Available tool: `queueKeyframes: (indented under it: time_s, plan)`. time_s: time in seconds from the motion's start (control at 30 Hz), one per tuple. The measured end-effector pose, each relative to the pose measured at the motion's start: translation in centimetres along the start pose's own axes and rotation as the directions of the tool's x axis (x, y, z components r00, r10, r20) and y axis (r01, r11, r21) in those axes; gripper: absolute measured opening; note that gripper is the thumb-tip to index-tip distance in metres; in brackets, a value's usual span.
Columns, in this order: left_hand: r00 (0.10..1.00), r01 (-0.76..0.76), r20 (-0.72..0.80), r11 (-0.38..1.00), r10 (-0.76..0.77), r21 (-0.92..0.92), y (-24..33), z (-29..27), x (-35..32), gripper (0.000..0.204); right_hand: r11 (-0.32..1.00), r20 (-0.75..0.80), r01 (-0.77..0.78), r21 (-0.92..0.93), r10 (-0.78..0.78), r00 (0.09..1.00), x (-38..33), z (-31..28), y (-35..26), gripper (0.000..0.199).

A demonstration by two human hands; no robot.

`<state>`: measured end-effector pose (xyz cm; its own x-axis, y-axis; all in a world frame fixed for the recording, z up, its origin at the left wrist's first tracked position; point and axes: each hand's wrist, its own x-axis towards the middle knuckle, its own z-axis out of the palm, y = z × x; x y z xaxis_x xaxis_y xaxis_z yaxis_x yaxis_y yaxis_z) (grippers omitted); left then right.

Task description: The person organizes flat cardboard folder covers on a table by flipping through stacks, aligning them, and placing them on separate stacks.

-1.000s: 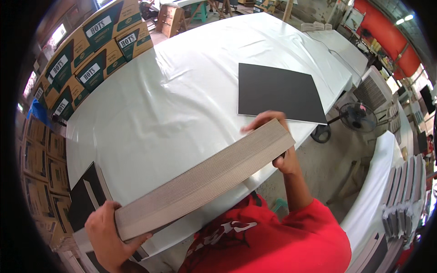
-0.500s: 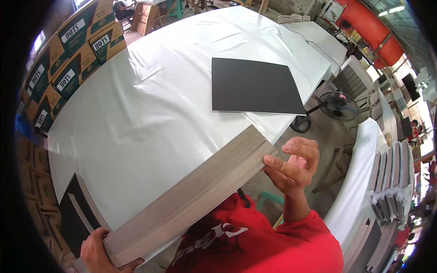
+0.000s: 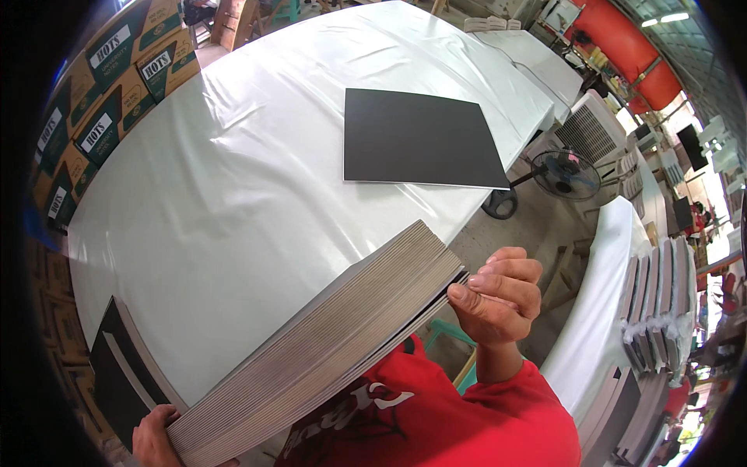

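A thick stack of thin boards (image 3: 319,354) stands on edge, slanting across the front of the table, with its greyish-brown edges facing up. My left hand (image 3: 156,437) is wrapped round the stack's lower left end, its fingers partly hidden. At the other end, my right hand (image 3: 502,300) pinches the corner of the boards nearest me between thumb and fingers. A narrow gap there shows a dark face between these boards and the rest. Farther off, a flat black board (image 3: 420,140) lies on the white-covered table (image 3: 257,156).
More black boards (image 3: 120,373) rest at the table's left edge. Printed cartons (image 3: 101,101) are piled at the far left. To the right are a floor fan (image 3: 568,173), a white-covered bench (image 3: 599,288) and wrapped stacks of boards (image 3: 661,303).
My right hand has closed from a loose, spread pose onto the near corner of the stack. The near boards have parted slightly from the rest, and the stack looks more fanned.
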<state>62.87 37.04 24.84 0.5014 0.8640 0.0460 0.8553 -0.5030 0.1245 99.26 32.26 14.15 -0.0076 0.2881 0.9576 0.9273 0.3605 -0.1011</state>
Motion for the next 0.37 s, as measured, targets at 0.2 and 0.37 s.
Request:
queueKeyframes:
  time_s: [0.2,0.37]
  plan:
    - [1.000,0.005,-0.002,1.000,-0.005,0.015,0.11,0.03,0.02,0.071,1.000,-0.032,-0.007,-0.019,0.007,0.999,-0.33,0.01,-0.26,0.020]
    - [1.000,-0.009,-0.006,1.000,0.009,0.017,0.14,0.03,0.12,0.069,0.993,0.128,-0.122,-0.006,0.121,0.984,0.28,-0.65,-0.68,0.022]
